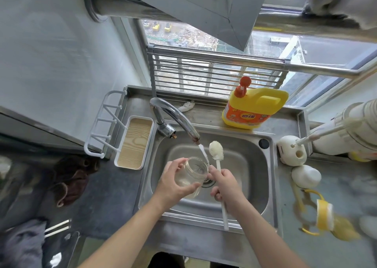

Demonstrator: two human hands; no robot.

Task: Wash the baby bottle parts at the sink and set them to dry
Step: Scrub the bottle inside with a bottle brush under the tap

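Note:
My left hand (pixel 173 184) grips a clear baby bottle body (pixel 192 173) over the steel sink (pixel 255 178), its mouth tilted up toward the tap. Water runs from the faucet (pixel 177 116) in a thin stream down to the bottle's rim. My right hand (pixel 226 186) holds the white handle of a bottle brush (pixel 216 151); the brush head points up, just right of the stream and outside the bottle. On the counter to the right lie a white rounded cap (pixel 306 176) and a yellow bottle ring with handles (pixel 324 214).
A yellow detergent jug (pixel 255 108) with an orange pump stands behind the sink. A white drying rack with a wood-patterned tray (pixel 133 143) sits to the left. A white brush holder (pixel 291 151) is at the right; dark cloths (pixel 71 178) lie at the left.

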